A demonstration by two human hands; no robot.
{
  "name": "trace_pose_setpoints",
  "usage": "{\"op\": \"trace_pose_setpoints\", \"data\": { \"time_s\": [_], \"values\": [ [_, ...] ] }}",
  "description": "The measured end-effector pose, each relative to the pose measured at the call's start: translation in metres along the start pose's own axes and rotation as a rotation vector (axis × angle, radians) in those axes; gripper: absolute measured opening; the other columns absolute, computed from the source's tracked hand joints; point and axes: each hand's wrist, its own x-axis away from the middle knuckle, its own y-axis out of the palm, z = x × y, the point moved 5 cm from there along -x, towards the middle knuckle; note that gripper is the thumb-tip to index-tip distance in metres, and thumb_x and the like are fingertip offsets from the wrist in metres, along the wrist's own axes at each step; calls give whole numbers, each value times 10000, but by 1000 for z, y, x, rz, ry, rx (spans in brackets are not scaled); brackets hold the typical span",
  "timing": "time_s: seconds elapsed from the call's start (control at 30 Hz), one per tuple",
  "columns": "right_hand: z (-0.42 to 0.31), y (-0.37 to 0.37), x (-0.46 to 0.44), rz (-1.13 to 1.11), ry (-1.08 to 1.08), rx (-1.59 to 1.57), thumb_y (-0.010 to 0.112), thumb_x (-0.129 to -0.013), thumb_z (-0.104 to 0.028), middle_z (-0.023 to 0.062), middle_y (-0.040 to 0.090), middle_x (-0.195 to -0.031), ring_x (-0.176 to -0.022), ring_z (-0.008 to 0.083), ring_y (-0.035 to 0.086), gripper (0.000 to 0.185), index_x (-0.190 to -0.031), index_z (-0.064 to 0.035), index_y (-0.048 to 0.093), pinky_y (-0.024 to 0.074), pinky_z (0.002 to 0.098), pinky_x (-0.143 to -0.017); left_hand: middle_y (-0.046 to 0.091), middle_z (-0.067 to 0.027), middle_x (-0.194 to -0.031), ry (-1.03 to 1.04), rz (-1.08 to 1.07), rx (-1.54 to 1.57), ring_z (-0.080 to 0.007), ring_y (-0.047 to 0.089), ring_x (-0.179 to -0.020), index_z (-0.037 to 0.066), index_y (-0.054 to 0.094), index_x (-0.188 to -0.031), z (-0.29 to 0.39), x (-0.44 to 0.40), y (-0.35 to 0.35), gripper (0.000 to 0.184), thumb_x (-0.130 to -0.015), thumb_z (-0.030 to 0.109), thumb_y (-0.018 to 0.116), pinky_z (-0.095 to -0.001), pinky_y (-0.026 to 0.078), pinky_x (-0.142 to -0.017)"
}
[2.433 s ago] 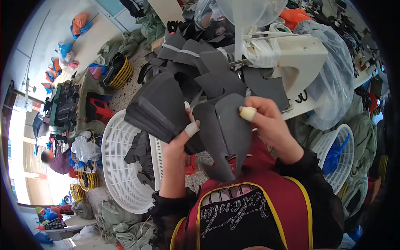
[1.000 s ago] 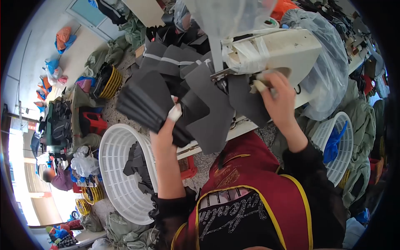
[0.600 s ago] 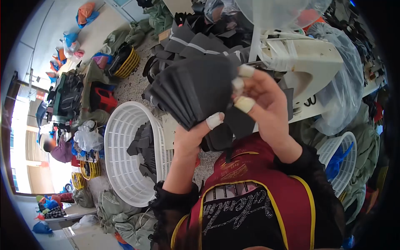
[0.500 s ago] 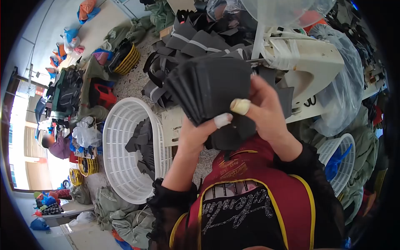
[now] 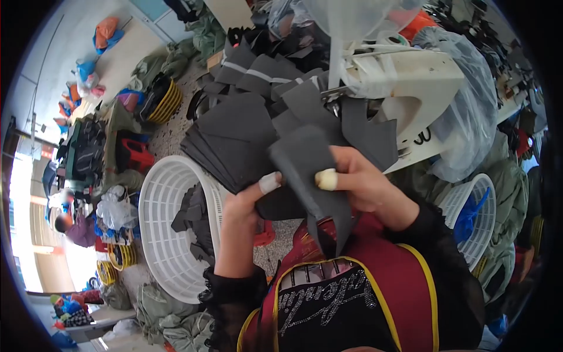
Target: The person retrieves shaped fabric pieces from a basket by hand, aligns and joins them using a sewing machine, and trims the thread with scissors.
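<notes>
My left hand [image 5: 246,202] is closed on a fanned stack of dark grey, flat cut pieces [image 5: 231,132], with its taped thumb across the near edge. My right hand [image 5: 366,179], its thumb also wrapped, pinches a separate dark grey cut piece [image 5: 304,161] in front of the stack. That piece is bent, and its lower end hangs towards the apron [image 5: 399,281]. The fingers behind the pieces are partly hidden. Beyond both hands, a heap of similar grey pieces, some with pale stripes [image 5: 258,73], lies beside a white sewing machine [image 5: 410,73].
At my left stands a white plastic basket [image 5: 153,193] with grey pieces inside. Another white basket [image 5: 474,234] holding something blue is at my right. A clear plastic bag [image 5: 469,117] hangs by the machine. Yellow baskets [image 5: 164,102] and cloth sacks [image 5: 170,317] lie around the floor.
The stack has shifted left with my left hand and is fanned wider. My right hand has drawn a piece away from it, now bent and hanging down. The view has turned slightly.
</notes>
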Motion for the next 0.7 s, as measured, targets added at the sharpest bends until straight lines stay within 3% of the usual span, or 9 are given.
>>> {"op": "trace_pose_setpoints", "data": {
  "time_s": [0.07, 0.17, 0.2, 0.3, 0.47, 0.7],
  "values": [
    [-5, -7, 1, 5, -74, 116, 589, -828, -113, 0, 604, -800, -722, 46, 564, 99, -844, -15, 583, 447, 189, -635, 592, -119, -970, 34, 84, 88, -198, 594, -832, -48, 538, -1071, -2, -4, 13, 434, -660, 11, 662, -289, 488, -748],
    [-27, -33, 14, 110, -171, 365, 571, -843, -144, -21, 563, -675, -628, 17, 526, 166, -717, -37, 561, 398, 172, -532, 587, -104, -968, 103, 68, -69, -196, 586, -847, -36, 551, -1053, 0, -12, 17, 410, -664, -3, 677, -292, 479, -759],
    [-33, -37, 17, 218, -307, 342, 552, -850, -146, -23, 536, -602, -553, 4, 493, 219, -652, -52, 554, 343, 174, -454, 586, -102, -968, 130, 63, -140, -194, 583, -854, -33, 552, -1052, 0, -14, 19, 410, -665, -3, 683, -294, 478, -759],
    [-41, -74, 26, 406, -284, 270, 538, -836, -100, -18, 549, -615, -526, 26, 505, 180, -671, -35, 570, 373, 187, -456, 586, -99, -972, 221, 132, -159, -194, 577, -866, -30, 547, -1053, 1, -27, 29, 407, -668, -19, 680, -295, 475, -757],
    [-34, -100, 20, 522, -347, 108, 521, -822, -66, 21, 611, -695, -572, 63, 561, 134, -775, 21, 612, 431, 187, -522, 581, -91, -991, 121, 184, -10, -200, 575, -874, -30, 541, -1055, -21, -51, 33, 416, -660, -56, 667, -298, 467, -763],
    [-35, -119, 5, 535, -288, 97, 536, -833, -111, 30, 614, -705, -569, 77, 569, 144, -839, 9, 614, 444, 198, -522, 573, -93, -1015, 64, 146, 68, -206, 566, -906, -30, 523, -1087, -31, -73, 29, 462, -656, -37, 691, -301, 457, -791]
  ]
}}
